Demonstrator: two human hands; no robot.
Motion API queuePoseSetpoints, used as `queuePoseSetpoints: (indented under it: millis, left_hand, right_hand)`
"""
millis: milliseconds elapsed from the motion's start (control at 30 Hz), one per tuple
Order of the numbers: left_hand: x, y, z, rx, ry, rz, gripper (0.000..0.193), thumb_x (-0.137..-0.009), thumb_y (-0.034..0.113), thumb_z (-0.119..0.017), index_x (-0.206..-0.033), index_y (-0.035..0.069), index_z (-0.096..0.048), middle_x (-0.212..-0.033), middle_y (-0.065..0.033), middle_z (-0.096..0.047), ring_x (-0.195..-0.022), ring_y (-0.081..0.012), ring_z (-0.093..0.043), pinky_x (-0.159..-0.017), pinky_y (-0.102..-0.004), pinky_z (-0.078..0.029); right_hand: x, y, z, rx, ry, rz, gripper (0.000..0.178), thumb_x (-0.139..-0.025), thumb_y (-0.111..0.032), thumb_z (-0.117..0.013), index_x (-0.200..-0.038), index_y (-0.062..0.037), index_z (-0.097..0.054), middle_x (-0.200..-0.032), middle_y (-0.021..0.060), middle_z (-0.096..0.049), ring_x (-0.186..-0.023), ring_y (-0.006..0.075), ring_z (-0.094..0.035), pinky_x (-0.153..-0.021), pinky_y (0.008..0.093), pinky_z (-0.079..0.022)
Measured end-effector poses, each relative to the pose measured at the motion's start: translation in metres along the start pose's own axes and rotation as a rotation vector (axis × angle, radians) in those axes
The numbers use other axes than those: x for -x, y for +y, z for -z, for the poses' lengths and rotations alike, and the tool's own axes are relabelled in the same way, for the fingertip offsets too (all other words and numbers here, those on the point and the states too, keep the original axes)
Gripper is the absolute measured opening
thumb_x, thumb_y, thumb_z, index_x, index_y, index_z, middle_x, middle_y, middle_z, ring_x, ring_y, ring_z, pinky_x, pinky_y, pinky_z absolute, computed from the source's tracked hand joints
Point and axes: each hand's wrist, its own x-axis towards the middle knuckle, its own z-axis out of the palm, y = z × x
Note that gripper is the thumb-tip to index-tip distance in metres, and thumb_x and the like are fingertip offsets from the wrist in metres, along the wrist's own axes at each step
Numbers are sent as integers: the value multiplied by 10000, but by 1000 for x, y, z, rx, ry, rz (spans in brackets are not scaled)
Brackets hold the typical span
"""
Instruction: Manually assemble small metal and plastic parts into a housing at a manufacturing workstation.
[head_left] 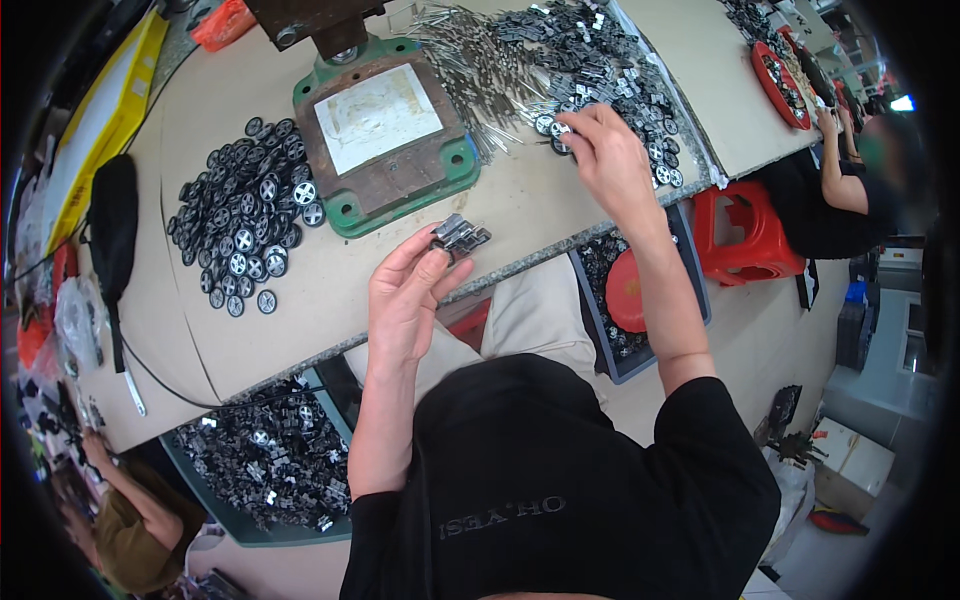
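In the centre of the frame, the left hand [405, 295] grips a small black-and-silver moulded part [460, 236] between thumb and fingers, above the beige tabletop [520, 215]. At upper centre, the curled fingers of the right hand [615, 165] touch a small black wheel with silver spokes [560, 130]; whether they pinch it, I cannot tell.

A press with a green metal base [345, 222] and a rectangular white plate [375, 118] stands at upper centre-left, between a pile of black wheels [235, 215] and a heap of thin silver rods [470, 50]. Loose black plastic pieces [590, 60] spread at the top, right of centre. A teal bin of black parts [240, 530] sits at lower left; at right centre are a grey bin [650, 362] with a round red dish [626, 290] and a red plastic stool [750, 240].

Pale lettering [505, 518] runs upside down across the black T-shirt [540, 450] at lower centre.
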Motion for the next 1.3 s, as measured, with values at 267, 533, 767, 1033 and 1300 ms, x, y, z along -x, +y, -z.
queuePoseSetpoints:
  millis: [267, 533, 767, 1033, 1300]
  left_hand:
    - [-3, -2, 0, -17, 8, 1, 291, -854, 17, -550, -1140, -30, -518, -1068, -143, -588, -960, -210, -593, -873, -376, -502]
    - [-3, -5, -2, 15, 10, -7, 298, -848, 24, -564, -1136, -38, -519, -1055, -145, -594, -946, -209, -597, -866, -367, -507]
    - [-1, -4, -5, -18, 51, -33, 298, -840, 7, -570, -1129, -46, -525, -1050, -146, -594, -938, -198, -597, -860, -354, -512]
    - [0, -9, -8, -149, 129, -144, 321, -816, 6, -607, -1124, -52, -538, -1001, -135, -619, -865, -180, -622, -800, -293, -517]
    - [0, -1, -3, -146, 55, -40, 304, -809, -4, -611, -1104, -56, -553, -982, -141, -626, -826, -182, -634, -751, -274, -529]
  right_hand:
    - [-9, 16, -3, 1, -38, -42, 202, -737, -79, -662, -925, -4, -649, -824, 98, -597, -630, 196, -580, -599, 286, -466]
    - [32, -56, -13, -794, -228, -306, 182, -814, -21, -613, -974, 62, -633, -828, 65, -610, -662, 82, -558, -543, 183, -443]
    - [46, -70, -23, -875, -181, -254, 187, -812, 6, -600, -988, 61, -626, -841, 69, -608, -651, 79, -560, -562, 194, -457]
    - [53, -76, -34, -398, 87, 114, 218, -748, -7, -648, -962, 33, -633, -818, 117, -620, -678, 174, -611, -590, 255, -479]
    - [30, -59, -3, -655, -269, 15, 306, -709, 28, -674, -1012, 6, -637, -826, 81, -631, -671, 130, -592, -614, 236, -473]
